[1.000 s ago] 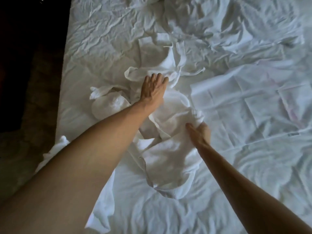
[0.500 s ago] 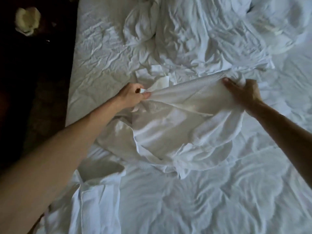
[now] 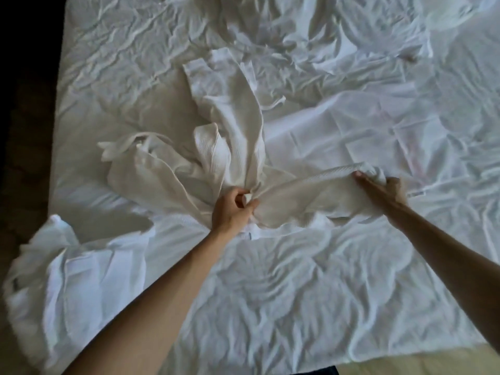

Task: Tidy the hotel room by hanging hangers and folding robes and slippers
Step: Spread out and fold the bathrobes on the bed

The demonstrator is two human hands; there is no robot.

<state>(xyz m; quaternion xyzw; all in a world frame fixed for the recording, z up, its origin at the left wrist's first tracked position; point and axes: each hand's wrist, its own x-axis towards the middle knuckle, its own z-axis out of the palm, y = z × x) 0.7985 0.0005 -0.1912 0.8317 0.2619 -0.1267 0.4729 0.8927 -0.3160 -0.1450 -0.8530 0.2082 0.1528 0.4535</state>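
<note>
Fingers (image 3: 244, 197) of both hands gripping robe (image 3: 232, 147)

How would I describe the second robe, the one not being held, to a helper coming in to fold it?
On the rumpled white bed, look to its near left corner. The second robe lies crumpled there, draping over the edge, touched by neither hand, unlike the held robe mid-bed.

— How do the person's arms lie?
— Both are bare and reach forward, the left from the lower left, the right from the right edge.
— And the left hand (image 3: 232, 209)?
— Its fingers and thumb are curled tight round a bunch of the robe (image 3: 235, 147).
— The right hand (image 3: 384, 189)?
— Knuckles up, it grips the same cloth farther right.
</note>
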